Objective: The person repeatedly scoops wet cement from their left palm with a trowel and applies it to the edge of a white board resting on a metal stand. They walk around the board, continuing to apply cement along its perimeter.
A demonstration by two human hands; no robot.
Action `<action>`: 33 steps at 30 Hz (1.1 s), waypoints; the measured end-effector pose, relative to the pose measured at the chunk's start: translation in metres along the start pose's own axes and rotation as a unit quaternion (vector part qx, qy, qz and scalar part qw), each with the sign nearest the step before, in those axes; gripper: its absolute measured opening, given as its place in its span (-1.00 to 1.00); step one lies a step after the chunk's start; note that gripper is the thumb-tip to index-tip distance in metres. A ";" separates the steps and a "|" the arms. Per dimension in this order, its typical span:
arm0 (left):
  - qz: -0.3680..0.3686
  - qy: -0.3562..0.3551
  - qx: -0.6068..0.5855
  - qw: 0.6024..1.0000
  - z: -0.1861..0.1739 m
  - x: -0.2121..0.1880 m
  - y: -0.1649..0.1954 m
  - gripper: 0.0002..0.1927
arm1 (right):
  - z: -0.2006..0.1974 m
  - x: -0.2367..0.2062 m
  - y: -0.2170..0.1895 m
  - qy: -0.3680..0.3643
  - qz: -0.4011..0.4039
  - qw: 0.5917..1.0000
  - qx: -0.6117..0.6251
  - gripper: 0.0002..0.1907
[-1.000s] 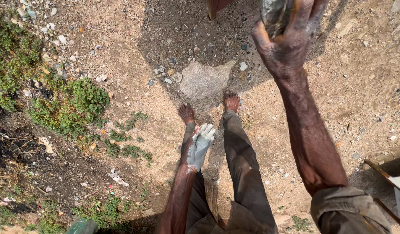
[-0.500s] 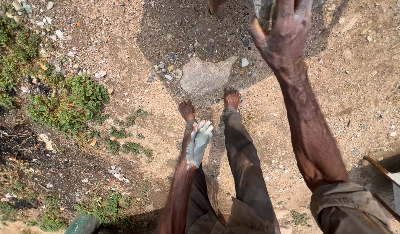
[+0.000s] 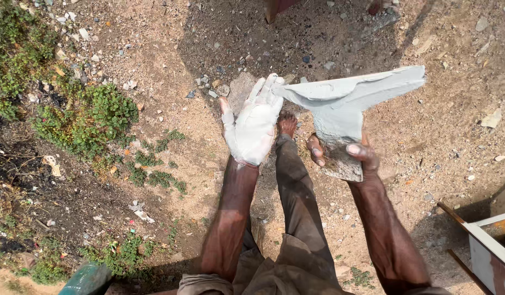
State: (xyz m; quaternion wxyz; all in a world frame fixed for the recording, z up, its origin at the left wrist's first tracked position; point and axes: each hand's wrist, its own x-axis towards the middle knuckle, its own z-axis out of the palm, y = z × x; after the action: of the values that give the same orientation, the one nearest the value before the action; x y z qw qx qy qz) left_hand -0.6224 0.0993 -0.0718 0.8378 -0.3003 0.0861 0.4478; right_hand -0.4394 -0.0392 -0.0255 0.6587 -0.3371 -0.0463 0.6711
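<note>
nearest the camera two bare forearms rise from rolled-up sleeves, with one trouser leg running between them down to the ground. just right of that leg, the right hand grips the lower end of one flat board, thumb on one side and fingers curled over the other, clamped on the board's edge. the board's upper face carries one spread of pale grey wet plaster that stretches out in a long tongue to the right, away from the leg. just left of the leg, the left hand is raised with its palm up, wholly coated in the same whitish plaster; its fingers are straight and slightly apart, clamped on nothing, and their tips touch the left end of the plaster on the board. one bare foot shows at the end of the leg, between the two hands, resting on sandy ground strewn with small stones. past the foot lies one flat grey stone, partly hidden by the left hand. well left of the leg grow two low green weed patches. well right of the leg, at the frame's edge, stands one white metal frame. at the lower left edge one green rounded object peeks in, too cropped to tell.
</note>
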 end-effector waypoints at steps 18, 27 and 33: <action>0.086 -0.009 0.252 0.964 0.026 -0.032 -0.012 0.03 | -0.014 0.053 -0.125 0.016 -0.139 0.443 -0.885 -0.07; 0.136 0.180 0.245 0.943 -0.062 -0.157 0.021 -0.09 | 0.007 0.113 -0.223 -0.081 -0.165 0.132 -0.974 -0.04; 0.147 0.200 0.224 0.942 -0.066 -0.194 0.046 -0.10 | 0.059 0.113 -0.184 -0.149 -0.206 0.112 -0.961 -0.23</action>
State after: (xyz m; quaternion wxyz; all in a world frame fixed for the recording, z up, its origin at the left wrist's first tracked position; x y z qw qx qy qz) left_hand -0.7647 -0.0549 -0.0644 0.7735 -0.1723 0.3932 0.4663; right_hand -0.3020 0.1103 0.0684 -0.1184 -0.5611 -0.8173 -0.0553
